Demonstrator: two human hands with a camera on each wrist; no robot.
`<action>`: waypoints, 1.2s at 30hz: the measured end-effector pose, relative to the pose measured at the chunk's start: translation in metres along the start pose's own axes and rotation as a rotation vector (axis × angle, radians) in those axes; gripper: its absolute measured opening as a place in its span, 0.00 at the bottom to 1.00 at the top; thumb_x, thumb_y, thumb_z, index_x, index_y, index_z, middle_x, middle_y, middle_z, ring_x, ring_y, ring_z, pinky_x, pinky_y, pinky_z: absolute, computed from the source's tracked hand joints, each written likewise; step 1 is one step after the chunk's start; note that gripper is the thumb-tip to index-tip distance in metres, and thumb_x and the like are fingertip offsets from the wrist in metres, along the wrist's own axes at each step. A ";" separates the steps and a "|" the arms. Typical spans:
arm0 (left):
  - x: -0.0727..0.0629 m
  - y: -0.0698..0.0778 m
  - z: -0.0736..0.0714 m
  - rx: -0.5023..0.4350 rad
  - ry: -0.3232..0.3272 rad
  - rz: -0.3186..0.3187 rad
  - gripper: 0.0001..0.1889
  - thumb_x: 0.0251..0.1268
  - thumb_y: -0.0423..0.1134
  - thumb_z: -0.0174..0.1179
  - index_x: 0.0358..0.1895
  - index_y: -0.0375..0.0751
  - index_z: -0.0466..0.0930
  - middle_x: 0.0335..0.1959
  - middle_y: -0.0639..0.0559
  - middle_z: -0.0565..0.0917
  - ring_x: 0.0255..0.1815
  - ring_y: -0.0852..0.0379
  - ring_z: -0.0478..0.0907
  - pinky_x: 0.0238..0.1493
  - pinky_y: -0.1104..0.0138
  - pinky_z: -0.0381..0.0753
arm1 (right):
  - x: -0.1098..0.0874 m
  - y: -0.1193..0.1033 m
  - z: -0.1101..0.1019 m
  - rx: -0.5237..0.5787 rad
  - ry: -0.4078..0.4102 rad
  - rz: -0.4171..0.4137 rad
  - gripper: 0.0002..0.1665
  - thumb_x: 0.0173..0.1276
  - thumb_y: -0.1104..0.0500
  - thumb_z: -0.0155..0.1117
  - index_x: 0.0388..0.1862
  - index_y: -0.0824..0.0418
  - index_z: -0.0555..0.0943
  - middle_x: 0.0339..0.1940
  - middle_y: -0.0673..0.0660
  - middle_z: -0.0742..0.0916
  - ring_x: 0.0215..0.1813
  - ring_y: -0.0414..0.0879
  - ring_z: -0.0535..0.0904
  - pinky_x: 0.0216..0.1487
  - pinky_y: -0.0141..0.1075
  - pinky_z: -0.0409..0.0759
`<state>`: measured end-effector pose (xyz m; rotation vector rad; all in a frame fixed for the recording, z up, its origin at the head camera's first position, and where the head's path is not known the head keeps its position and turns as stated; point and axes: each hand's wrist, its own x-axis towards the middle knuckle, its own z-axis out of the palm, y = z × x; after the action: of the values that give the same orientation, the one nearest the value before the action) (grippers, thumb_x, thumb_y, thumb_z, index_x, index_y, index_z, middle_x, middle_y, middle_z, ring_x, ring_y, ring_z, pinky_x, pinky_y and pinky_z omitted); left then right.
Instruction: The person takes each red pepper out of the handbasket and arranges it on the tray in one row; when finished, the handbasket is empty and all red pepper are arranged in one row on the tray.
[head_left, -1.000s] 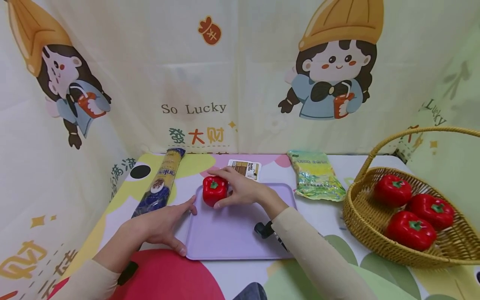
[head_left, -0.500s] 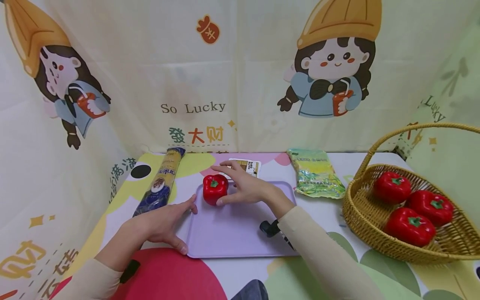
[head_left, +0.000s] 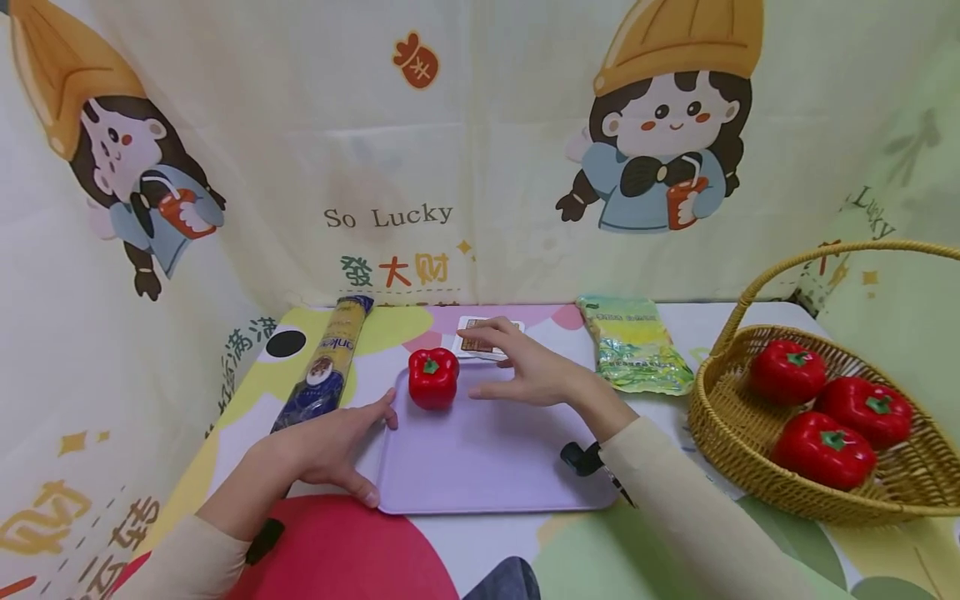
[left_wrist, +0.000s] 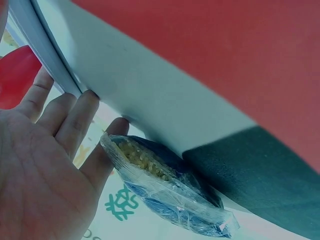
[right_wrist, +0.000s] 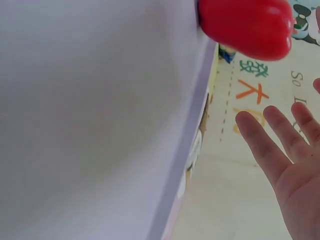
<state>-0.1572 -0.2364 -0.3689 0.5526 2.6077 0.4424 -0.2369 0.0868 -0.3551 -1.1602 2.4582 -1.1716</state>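
On the far left corner of a lilac tray (head_left: 495,462) stands a red bell pepper (head_left: 433,380) with a green stem. My right hand (head_left: 542,368) hovers over the tray to the right of the pepper, fingers spread and holding nothing. In the right wrist view a gap separates its fingertips (right_wrist: 246,120) from the pepper (right_wrist: 247,27). My left hand (head_left: 324,450) rests at the tray's left edge, thumb at the near corner and fingers along the side. The left wrist view has its fingers extended by the tray's rim (left_wrist: 47,50).
A pack of spaghetti (head_left: 330,358) lies left of the tray, close to my left hand. Behind the tray is a small labelled white pack (head_left: 468,343); a green-yellow bag (head_left: 637,354) lies right of it. A wicker basket (head_left: 708,433) holding three red peppers (head_left: 825,450) stands at right.
My right hand has let go of the pepper and drawn away to the right. The pepper stays on the tray, and my left hand keeps its place at the tray's edge.
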 end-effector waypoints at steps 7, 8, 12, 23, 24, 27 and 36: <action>0.003 0.001 -0.001 0.001 0.005 0.014 0.51 0.33 0.65 0.83 0.65 0.56 0.69 0.79 0.41 0.64 0.64 0.49 0.72 0.69 0.46 0.71 | -0.018 -0.002 -0.014 -0.055 0.020 -0.016 0.46 0.63 0.46 0.77 0.77 0.38 0.67 0.73 0.46 0.69 0.75 0.48 0.66 0.62 0.51 0.80; 0.002 0.001 -0.001 0.000 0.003 0.011 0.50 0.33 0.65 0.83 0.65 0.56 0.69 0.79 0.41 0.63 0.64 0.49 0.72 0.69 0.46 0.71 | -0.021 -0.002 -0.015 -0.063 0.023 -0.019 0.45 0.63 0.46 0.77 0.77 0.37 0.67 0.73 0.46 0.69 0.75 0.47 0.66 0.62 0.51 0.80; 0.002 0.001 -0.002 0.005 0.001 -0.007 0.51 0.32 0.65 0.83 0.65 0.58 0.69 0.78 0.44 0.64 0.63 0.51 0.72 0.69 0.47 0.72 | -0.031 -0.003 -0.021 -0.091 0.035 -0.032 0.45 0.64 0.46 0.77 0.77 0.39 0.68 0.73 0.46 0.69 0.74 0.43 0.66 0.62 0.50 0.80; 0.006 0.002 -0.007 0.024 -0.001 -0.020 0.56 0.31 0.65 0.84 0.70 0.54 0.66 0.68 0.49 0.74 0.58 0.54 0.73 0.66 0.51 0.74 | -0.060 -0.005 -0.041 -0.209 0.074 -0.091 0.36 0.66 0.46 0.75 0.72 0.47 0.75 0.68 0.46 0.77 0.67 0.43 0.74 0.59 0.45 0.82; 0.006 0.002 -0.005 0.018 -0.005 -0.030 0.55 0.31 0.65 0.84 0.69 0.56 0.67 0.69 0.49 0.73 0.59 0.54 0.73 0.66 0.51 0.74 | -0.063 -0.005 -0.042 -0.213 0.074 -0.091 0.36 0.67 0.45 0.75 0.71 0.46 0.75 0.67 0.46 0.77 0.67 0.42 0.74 0.59 0.45 0.82; 0.004 0.002 -0.002 -0.006 -0.008 -0.050 0.52 0.30 0.64 0.84 0.66 0.59 0.68 0.73 0.48 0.70 0.60 0.54 0.72 0.66 0.50 0.74 | -0.069 -0.005 -0.046 -0.222 0.072 -0.078 0.34 0.67 0.43 0.74 0.70 0.46 0.76 0.66 0.45 0.78 0.66 0.41 0.75 0.59 0.44 0.82; 0.001 0.004 -0.001 -0.011 -0.008 -0.037 0.52 0.31 0.64 0.84 0.67 0.57 0.68 0.74 0.45 0.69 0.60 0.52 0.72 0.67 0.48 0.74 | -0.088 -0.004 -0.060 -0.261 0.104 -0.093 0.31 0.67 0.45 0.75 0.67 0.48 0.78 0.64 0.46 0.79 0.63 0.43 0.77 0.58 0.45 0.82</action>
<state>-0.1572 -0.2334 -0.3666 0.5009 2.6019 0.4418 -0.2025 0.1836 -0.3261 -1.3253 2.7276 -0.9771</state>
